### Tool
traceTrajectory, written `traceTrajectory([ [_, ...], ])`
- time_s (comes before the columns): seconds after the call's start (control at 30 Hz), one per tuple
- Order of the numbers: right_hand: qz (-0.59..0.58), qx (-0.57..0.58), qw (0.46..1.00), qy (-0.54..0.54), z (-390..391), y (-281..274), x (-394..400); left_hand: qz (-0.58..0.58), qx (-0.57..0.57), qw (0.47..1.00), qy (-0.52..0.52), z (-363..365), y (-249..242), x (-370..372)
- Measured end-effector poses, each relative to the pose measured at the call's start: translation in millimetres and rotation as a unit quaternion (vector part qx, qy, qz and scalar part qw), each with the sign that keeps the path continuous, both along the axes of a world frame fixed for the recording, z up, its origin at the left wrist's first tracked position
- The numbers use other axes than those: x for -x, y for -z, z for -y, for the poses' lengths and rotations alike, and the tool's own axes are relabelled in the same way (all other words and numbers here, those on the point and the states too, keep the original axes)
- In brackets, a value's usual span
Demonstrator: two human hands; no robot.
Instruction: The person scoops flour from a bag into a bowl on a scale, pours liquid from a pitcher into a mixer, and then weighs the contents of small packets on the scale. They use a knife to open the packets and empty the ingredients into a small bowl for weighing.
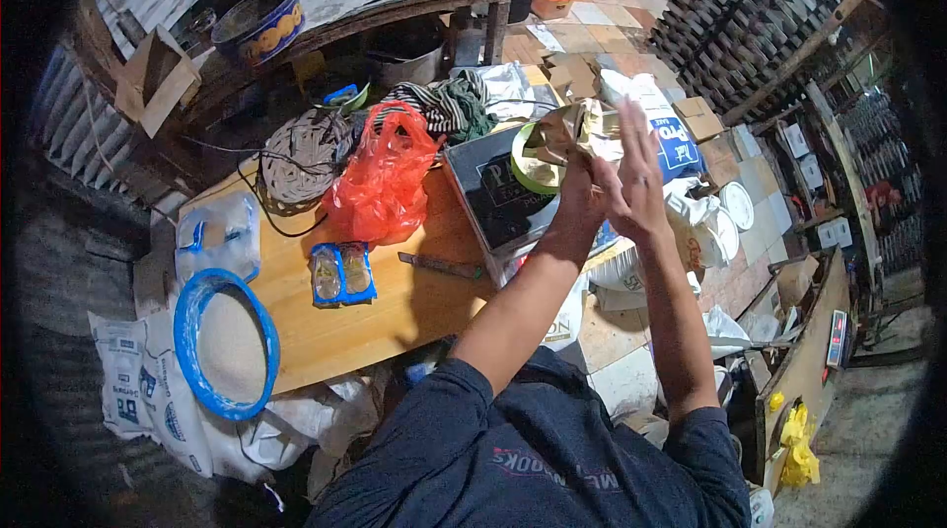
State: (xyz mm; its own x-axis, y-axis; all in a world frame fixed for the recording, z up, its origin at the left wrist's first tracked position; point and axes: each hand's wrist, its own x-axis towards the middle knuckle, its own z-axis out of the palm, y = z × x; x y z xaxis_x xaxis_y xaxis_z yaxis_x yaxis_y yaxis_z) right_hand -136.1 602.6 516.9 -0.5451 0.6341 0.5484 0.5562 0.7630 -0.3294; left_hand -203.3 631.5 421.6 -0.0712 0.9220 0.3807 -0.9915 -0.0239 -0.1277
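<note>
My left hand (pixel 586 190) is closed around the near end of a crumpled brown-gold packet (pixel 570 133). The packet tilts over a lime-green bowl (pixel 520 171), and its contents are hidden from me. Right beside it, my right hand (pixel 639 178) is raised with its fingers stretched out, their tips smeared by motion. The bowl rests on a black box (pixel 483 183) with light lettering, and some pale stuff shows inside it. A knife-like tool (pixel 444 265) lies on the wooden table (pixel 296 331), left of my forearm.
A red plastic bag (pixel 385 178), a coiled pale bundle (pixel 304 158) and blue packets (pixel 342 273) lie on the table. At its left edge stands a blue basin (pixel 187 331) of pale grains or powder. Sacks (pixel 681 158) crowd the right side, near a digital scale (pixel 837 339).
</note>
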Motion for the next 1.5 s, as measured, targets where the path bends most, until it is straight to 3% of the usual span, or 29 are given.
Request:
traceTrajectory([
  [0.03, -0.007, -0.035, 0.999, 0.004, 3.7, -5.8, 5.5, -0.057, 0.024, 0.997, -0.036, -1.2, 1.4, -2.0],
  [0.1, 0.161, 0.084, 0.983, -0.014, -3.5, 9.2, 5.3, 0.083, -0.002, 0.996, -0.014, -3.4, 2.8, -15.0],
  [0.13, 0.198, 0.092, 0.976, 0.015, -5.2, 6.4, 2.8, 0.089, 0.005, 0.996, -0.001, -2.9, 7.1, -15.0],
  [0.17, 0.182, 0.105, 0.977, 0.019, -7.7, 1.5, 0.8, 0.095, 0.012, 0.995, 0.012, -1.4, 10.4, -14.8],
  [0.23, -0.068, -0.031, 0.997, -0.007, -1.0, -3.5, 10.5, -0.017, 0.058, 0.998, 0.028, 5.4, -0.3, 6.3],
  [0.27, 0.052, -0.066, 0.995, 0.051, 6.7, -6.3, 11.8, -0.04, -0.005, 0.996, -0.082, 13.2, -12.1, 0.7],
  [0.3, 0.164, 0.037, 0.985, 0.034, -1.3, 8.0, 7.3, -0.119, 0.021, 0.98, -0.156, 8.7, -4.4, -3.4],
  [0.33, 0.178, 0.074, 0.981, 0.03, -3.4, 10.2, 5.4, -0.199, 0.051, 0.953, -0.223, 9.0, 0.9, -3.4],
  [0.37, 0.189, 0.11, 0.975, 0.029, -6.7, 9.3, 3.1, -0.174, 0.105, 0.966, -0.16, 10.8, 8.9, 2.6],
  [0.4, 0.061, 0.182, 0.977, -0.092, -16.0, 0.9, -3.8, -0.137, 0.163, 0.972, -0.097, 19.3, 5.0, 13.3],
  [0.43, -0.159, 0.302, 0.937, -0.075, -12.1, 3.5, -2.3, -0.092, 0.222, 0.97, -0.039, 27.7, 1.3, 24.1],
  [0.5, -0.169, 0.173, 0.97, 0.001, -0.4, -10.0, -2.0, -0.364, 0.209, 0.899, -0.127, 52.8, -16.5, 50.6],
  [0.53, -0.214, 0.214, 0.953, -0.016, 11.2, -14.3, 6.2, -0.491, 0.198, 0.831, -0.172, 71.0, -32.1, 65.6],
  [0.57, -0.216, 0.331, 0.917, -0.055, 17.0, -18.3, 6.2, -0.439, 0.062, 0.848, -0.29, 72.9, -19.4, 66.7],
  [0.63, -0.175, 0.532, 0.828, -0.034, 21.1, -12.3, 9.9, -0.6, 0.084, 0.726, -0.324, 96.2, 3.0, 101.2],
  [0.7, -0.275, 0.467, 0.821, -0.179, 18.0, 43.3, 8.6, -0.713, 0.087, 0.644, -0.263, 152.4, -22.5, 145.7],
  [0.77, -0.268, 0.47, 0.828, -0.149, 24.3, 70.1, -0.6, -0.687, 0.118, 0.503, -0.511, 176.9, 51.9, 198.5],
  [0.8, -0.29, 0.489, 0.812, -0.135, 27.8, 83.6, -5.9, -0.753, 0.147, 0.374, -0.522, 208.2, 41.2, 222.2],
  [0.83, -0.357, 0.541, 0.75, -0.128, 31.6, 94.4, -12.3, -0.675, 0.351, 0.44, -0.478, 226.0, 73.6, 236.4],
  [0.9, -0.404, 0.633, 0.646, -0.137, 43.2, 85.2, -18.0, -0.779, 0.475, 0.045, -0.405, 257.9, 95.3, 256.8],
  [0.97, -0.465, 0.691, 0.55, -0.058, 39.9, 134.2, -34.1, -0.822, 0.527, -0.068, -0.206, 270.7, 89.8, 245.5],
  [1.03, -0.463, 0.685, 0.55, -0.118, 46.4, 140.1, -46.1, -0.826, 0.469, -0.15, -0.276, 287.8, 150.6, 255.3],
  [1.1, -0.484, 0.669, 0.542, -0.157, 60.7, 109.5, -56.7, -0.858, 0.479, -0.08, -0.168, 297.5, 138.1, 254.7],
  [1.2, -0.443, 0.694, 0.528, -0.209, 48.4, 180.9, -133.0, -0.818, 0.512, 0.039, -0.26, 311.4, 124.4, 217.3],
  [1.23, -0.463, 0.684, 0.538, -0.166, 59.1, 167.3, -156.3, -0.8, 0.529, 0.059, -0.276, 308.2, 117.0, 196.7],
  [1.3, -0.511, 0.672, 0.526, -0.11, 81.2, 155.9, -206.4, -0.736, 0.5, 0.255, -0.379, 302.0, 139.0, 177.7],
  [1.4, -0.528, 0.674, 0.506, -0.107, 108.1, 220.0, -286.6, -0.72, 0.301, 0.415, -0.468, 241.0, 114.6, 54.0],
  [1.43, -0.52, 0.68, 0.506, -0.101, 117.9, 229.0, -307.5, -0.73, 0.255, 0.488, -0.404, 221.7, 95.3, -1.6],
  [1.5, -0.502, 0.685, 0.512, -0.132, 132.9, 233.9, -355.6, -0.738, 0.22, 0.584, -0.256, 193.0, 107.5, -84.0],
])
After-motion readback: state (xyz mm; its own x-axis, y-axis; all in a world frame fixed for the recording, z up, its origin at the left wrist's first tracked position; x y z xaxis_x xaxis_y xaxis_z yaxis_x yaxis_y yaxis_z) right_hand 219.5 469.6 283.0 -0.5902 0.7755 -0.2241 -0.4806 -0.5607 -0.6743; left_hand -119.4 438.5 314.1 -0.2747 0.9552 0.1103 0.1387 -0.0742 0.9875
